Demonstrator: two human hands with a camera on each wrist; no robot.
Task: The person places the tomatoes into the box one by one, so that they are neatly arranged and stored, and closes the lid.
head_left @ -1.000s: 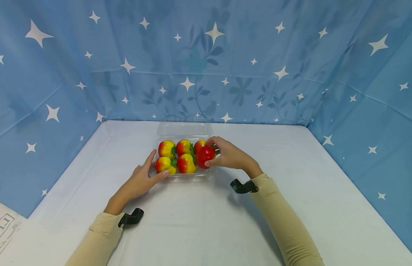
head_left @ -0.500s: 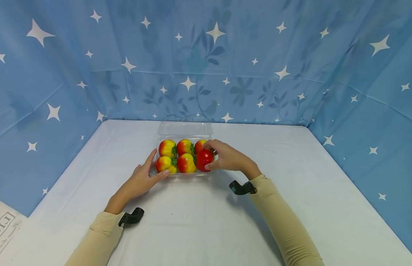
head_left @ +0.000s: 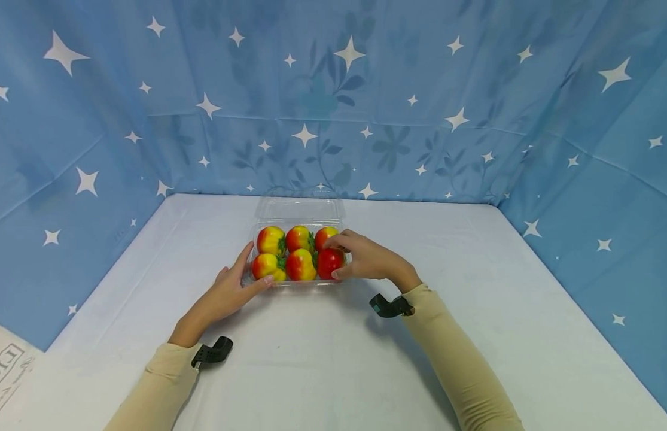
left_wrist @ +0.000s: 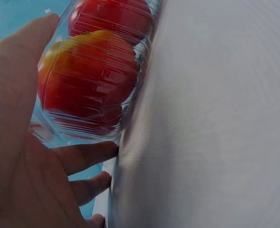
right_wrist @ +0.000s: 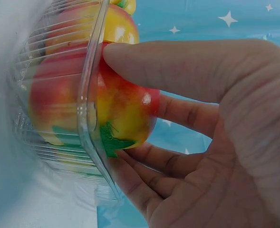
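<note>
A clear plastic clamshell box holds several round red-and-yellow fruits with green leafy tops, in two rows. In the front right place sits a redder-looking fruit. My right hand holds this fruit from the right, thumb at the near side and fingers over the far side. In the right wrist view the same fruit is partly down behind the box wall, its green top showing. My left hand rests with spread, fairly straight fingers at the box's left front corner, thumb at the front rim.
The box's clear lid lies open toward the back. A white cloth covers the table, and a blue star-patterned curtain stands behind and at both sides. Printed lettering shows at the lower left.
My right hand has lowered the red fruit toward me and down into the box's front right place; its fingers now reach farther over the top. The left hand has stayed put.
</note>
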